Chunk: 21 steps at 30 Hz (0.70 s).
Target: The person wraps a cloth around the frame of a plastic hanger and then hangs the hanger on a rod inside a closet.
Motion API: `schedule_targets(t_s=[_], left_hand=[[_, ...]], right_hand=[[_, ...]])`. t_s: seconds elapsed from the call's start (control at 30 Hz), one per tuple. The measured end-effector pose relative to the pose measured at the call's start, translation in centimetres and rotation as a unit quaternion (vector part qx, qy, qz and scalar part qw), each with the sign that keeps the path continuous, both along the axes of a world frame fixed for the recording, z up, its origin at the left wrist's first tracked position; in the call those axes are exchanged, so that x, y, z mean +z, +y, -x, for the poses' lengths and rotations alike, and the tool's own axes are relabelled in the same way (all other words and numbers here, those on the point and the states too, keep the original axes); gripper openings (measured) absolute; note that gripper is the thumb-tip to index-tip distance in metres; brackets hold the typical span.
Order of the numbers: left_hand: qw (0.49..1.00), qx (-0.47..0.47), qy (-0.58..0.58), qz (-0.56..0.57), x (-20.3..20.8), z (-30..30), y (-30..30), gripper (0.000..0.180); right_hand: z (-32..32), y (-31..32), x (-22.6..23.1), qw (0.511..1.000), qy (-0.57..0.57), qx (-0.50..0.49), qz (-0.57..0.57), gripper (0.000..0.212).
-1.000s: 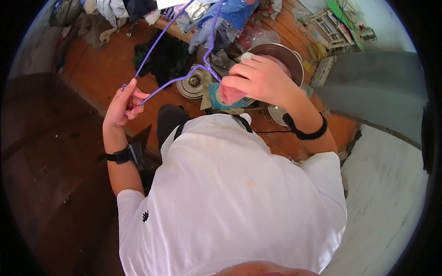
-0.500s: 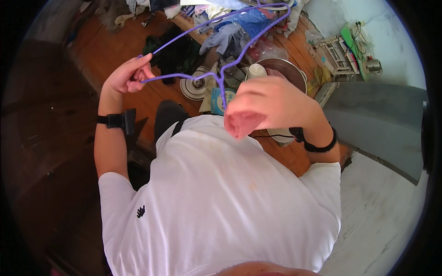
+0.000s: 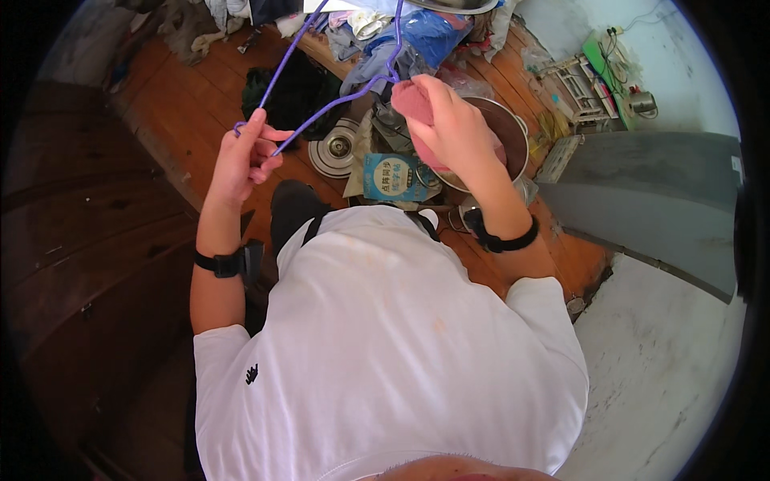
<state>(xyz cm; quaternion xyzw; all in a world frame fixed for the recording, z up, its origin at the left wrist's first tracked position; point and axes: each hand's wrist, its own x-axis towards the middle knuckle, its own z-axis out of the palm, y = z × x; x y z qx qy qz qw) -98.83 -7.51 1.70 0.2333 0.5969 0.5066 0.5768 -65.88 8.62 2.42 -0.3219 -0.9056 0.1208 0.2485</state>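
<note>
A thin purple wire hanger (image 3: 341,99) is held up in front of me, its far part running out past the top edge. My left hand (image 3: 246,156) is closed on one corner of it, fingers pinching the wire. My right hand (image 3: 461,128) is closed around a folded pink cloth (image 3: 414,104), held against the hanger where its wires meet at the neck. Cloth and fingers hide the hook there. A looser part of the cloth seems to hang below the right hand, over a wide pot (image 3: 521,160).
A blue booklet (image 3: 425,178) and a round metal lid (image 3: 326,152) lie on the wooden floor. Clothes and a blue plastic bag (image 3: 433,36) are heaped beyond. A grey panel (image 3: 658,196) stands at right, a white rack (image 3: 573,88) by the wall, dark wooden furniture (image 3: 96,232) at left.
Both hands have moved farther from my body, the right one most, and the hanger has turned and gone up with them. The booklet is now uncovered.
</note>
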Motion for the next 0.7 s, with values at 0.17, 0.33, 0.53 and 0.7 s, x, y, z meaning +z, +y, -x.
schedule_targets(t_s=[0.17, 0.33, 0.53, 0.7], left_hand=[[0.995, 0.0, 0.098, -0.01, -0.7, -3.7, -1.3, 0.061], [0.988, -0.025, 0.147, -0.049, -1.7, -4.8, -2.1, 0.06], [0.984, -0.025, 0.158, -0.072, -3.4, -4.9, -3.1, 0.052], [0.984, -0.03, 0.165, -0.055, -3.9, -4.4, -4.1, 0.052]], right_hand=[[2.1, 0.4, -0.2, 0.966, 0.05, -0.144, 0.209, 0.052], [2.4, 2.4, -3.5, 0.909, 0.228, -0.056, 0.344, 0.052], [3.3, 2.3, -3.7, 0.713, 0.416, -0.022, 0.563, 0.038], [4.4, 3.2, -3.3, 0.669, 0.463, -0.038, 0.58, 0.033]])
